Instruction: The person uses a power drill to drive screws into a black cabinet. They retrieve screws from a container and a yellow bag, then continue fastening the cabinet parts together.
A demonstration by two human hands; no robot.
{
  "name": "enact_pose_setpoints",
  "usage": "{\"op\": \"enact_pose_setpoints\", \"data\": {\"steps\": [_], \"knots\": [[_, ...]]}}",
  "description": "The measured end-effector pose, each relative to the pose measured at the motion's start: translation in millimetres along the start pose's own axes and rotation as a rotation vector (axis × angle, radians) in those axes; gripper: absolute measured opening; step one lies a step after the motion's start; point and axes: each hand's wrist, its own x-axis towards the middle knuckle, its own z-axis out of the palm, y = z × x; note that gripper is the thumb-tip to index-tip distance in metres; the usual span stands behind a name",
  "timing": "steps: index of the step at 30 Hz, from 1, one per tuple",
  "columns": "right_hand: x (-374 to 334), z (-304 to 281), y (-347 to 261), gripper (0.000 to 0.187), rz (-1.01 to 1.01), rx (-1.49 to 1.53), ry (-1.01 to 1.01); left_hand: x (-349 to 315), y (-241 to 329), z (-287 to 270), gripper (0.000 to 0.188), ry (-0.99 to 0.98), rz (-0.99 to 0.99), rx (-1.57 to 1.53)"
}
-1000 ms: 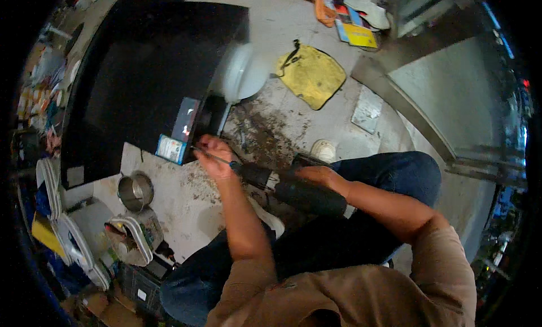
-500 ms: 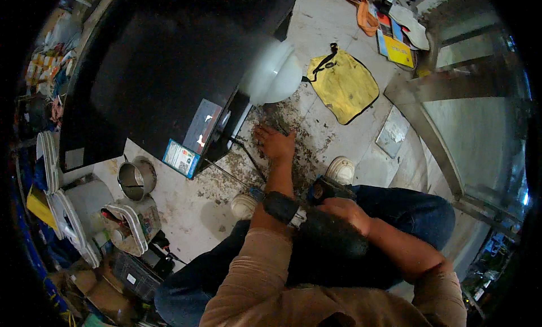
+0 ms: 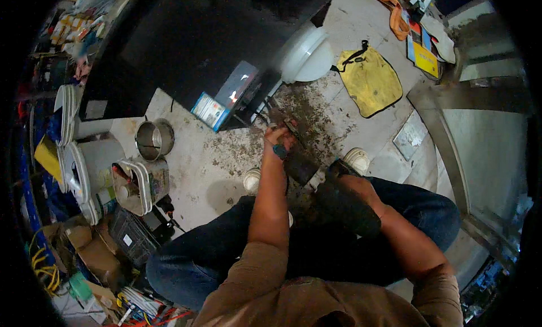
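Note:
My right hand (image 3: 361, 190) is closed round the rear handle of a large, dark, dusty power tool (image 3: 347, 205). The tool's long cylinder body lies slanted across my lap, its front toward the dirt between my feet. My left hand (image 3: 276, 137) is beyond the tool's front, fingers curled, beside the low black cabinet. It seems to grip a thin rod with a blue handle (image 3: 279, 151), partly hidden by the fingers. Loose brown dirt (image 3: 316, 115) covers the floor around it.
A white rounded basin (image 3: 309, 55) stands against the black cabinet (image 3: 186, 50). A yellow pouch (image 3: 370, 81) lies on the floor ahead. Left are a metal ring (image 3: 153, 139), a tub of tools (image 3: 135, 186) and a dark case (image 3: 134, 236). A metal frame (image 3: 446, 146) stands right.
My left hand has lifted off the dirt, drawn back and curled its fingers by the rod. The view has shifted, and the tool still rests in my right hand.

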Motion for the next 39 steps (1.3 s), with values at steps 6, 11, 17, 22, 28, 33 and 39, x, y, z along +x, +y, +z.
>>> {"op": "enact_pose_setpoints", "data": {"steps": [6, 11, 17, 22, 28, 33, 39], "knots": [[-5.4, -5.4, -6.0, 0.035, -0.007, 0.228, 0.128, -50.4, 45.1, -1.9, 0.058, -0.683, 0.056, -0.583], [-0.7, -5.0, -2.3, 0.037, -0.051, 0.229, 0.1, -54.7, 68.2, -8.3, 0.058, -0.626, 0.282, -0.312], [-1.3, -12.0, 5.8, 0.036, -0.013, 0.193, 0.063, -59.4, 84.2, 0.7, 0.059, -0.542, 0.373, 0.005], [0.0, -11.6, 12.2, 0.039, -0.033, 0.182, 0.068, -68.8, 93.2, 10.3, 0.055, -0.483, 0.431, 0.108], [4.8, -19.2, -3.6, 0.041, -0.073, 0.037, 0.061, -54.8, 91.5, -5.9, 0.063, -0.414, 0.484, 0.249], [3.0, -15.4, 4.8, 0.043, -0.105, 0.065, 0.077, -60.0, 94.5, -7.6, 0.066, -0.41, 0.45, 0.256], [3.1, -15.9, -14.8, 0.049, 0.073, 0.389, 0.061, -65.4, 97.0, -0.3, 0.068, -0.457, 0.436, 0.232]]}}
